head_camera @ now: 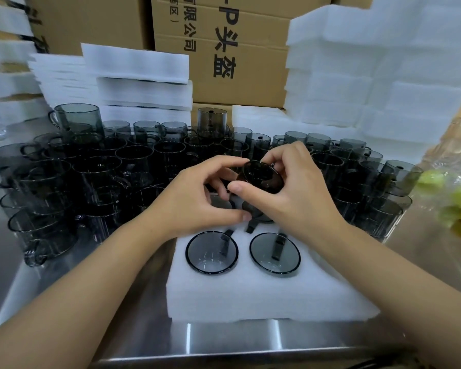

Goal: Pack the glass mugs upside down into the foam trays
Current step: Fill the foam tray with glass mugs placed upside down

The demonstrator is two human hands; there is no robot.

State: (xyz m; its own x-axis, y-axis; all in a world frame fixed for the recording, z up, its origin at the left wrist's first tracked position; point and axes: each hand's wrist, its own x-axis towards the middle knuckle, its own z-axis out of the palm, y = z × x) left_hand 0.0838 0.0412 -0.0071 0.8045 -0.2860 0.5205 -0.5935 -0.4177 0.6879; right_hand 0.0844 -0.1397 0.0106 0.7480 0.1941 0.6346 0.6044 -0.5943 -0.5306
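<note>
A white foam tray [250, 296] lies on the steel table in front of me. Two smoky glass mugs [211, 252] [275, 254] sit upside down in its near slots, bases up. My right hand [290, 193] grips another dark glass mug [261, 175] above the tray's far row, tilted with its base toward me. My left hand [197, 201] curls beside it, fingertips at the mug's left side and thumb low near the tray. The far slots are mostly hidden under my hands.
Many smoky glass mugs [96, 177] crowd the table behind and on both sides of the tray. Stacks of white foam trays [370, 75] [136, 75] and cardboard boxes [224, 49] stand at the back. A plastic bag with yellow items [453, 193] lies at right.
</note>
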